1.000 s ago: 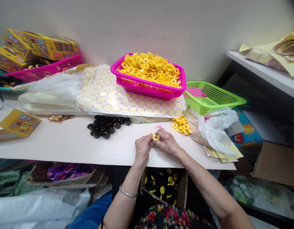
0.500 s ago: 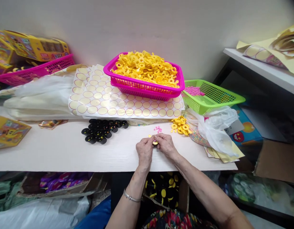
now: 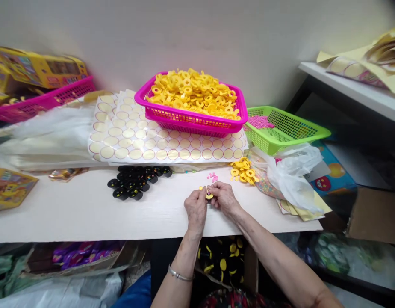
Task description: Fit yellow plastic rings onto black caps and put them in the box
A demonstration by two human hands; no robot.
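Note:
Between my two hands is a small round black piece with a yellow top [image 3: 209, 196], held just above the white table. My left hand [image 3: 196, 208] grips its left side, thumb and fingers pressed together. The fingers of my right hand [image 3: 224, 197] pinch at its right side and top, where a dark pink spot shows. Just beyond my fingertips lie several small pink beads [image 3: 212, 176]. A heap of yellow ring pieces [image 3: 244, 170] sits to the right of them. Left of my hands stand several black cups [image 3: 135, 183] with coloured bits on top.
A magenta basket [image 3: 197, 119] full of yellow rings stands on sticker sheets [image 3: 140, 145] at the back. Right of it are a green basket [image 3: 287, 139] and a white plastic bag [image 3: 290, 171]. Below the table edge, a carton holds black and yellow pieces [image 3: 223, 261].
My view has shifted slightly, so the table sits a little lower. Both hands stay together on the black and yellow piece, and my right fingers have moved slightly over it.

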